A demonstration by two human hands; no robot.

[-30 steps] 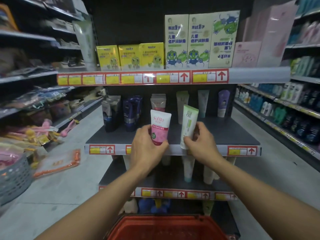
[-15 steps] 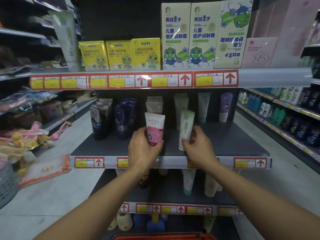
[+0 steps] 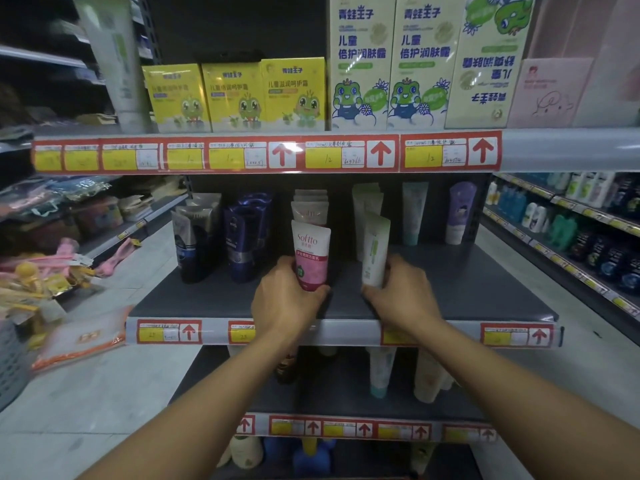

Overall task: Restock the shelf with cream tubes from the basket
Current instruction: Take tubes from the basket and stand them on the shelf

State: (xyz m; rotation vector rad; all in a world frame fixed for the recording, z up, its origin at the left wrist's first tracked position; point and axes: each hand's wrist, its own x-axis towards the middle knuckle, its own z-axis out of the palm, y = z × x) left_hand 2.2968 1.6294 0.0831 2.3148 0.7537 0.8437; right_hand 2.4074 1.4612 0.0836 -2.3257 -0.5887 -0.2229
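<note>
While both arms reach forward over its front edge, the dark middle shelf (image 3: 485,292) of the store rack carries the work: a flat grey board with red and yellow price tags (image 3: 169,331) along its lip. Above it, the upper shelf holds a row of tall cream-coloured frog boxes (image 3: 362,60) and, to their left, three shorter yellow boxes (image 3: 235,95). At the back of the middle shelf stand rows of tubes: dark blue tubes (image 3: 246,233) on the left, and a green-white row (image 3: 367,202) and a single purple tube (image 3: 459,213) toward the right.

The left hand (image 3: 285,303) grips the pink Softto tube (image 3: 310,258) low on its body, fingers curled around its lower end, holding it upright just in front of the matching pink row (image 3: 309,207). The right hand (image 3: 401,296) pinches the pale green tube (image 3: 374,252) near its base, thumb in front and fingers wrapped behind, the tube tilted slightly and standing just in front of the green-white row. The two held tubes are near each other but apart, both close over the shelf surface; whether their bases touch it cannot be told.
</note>
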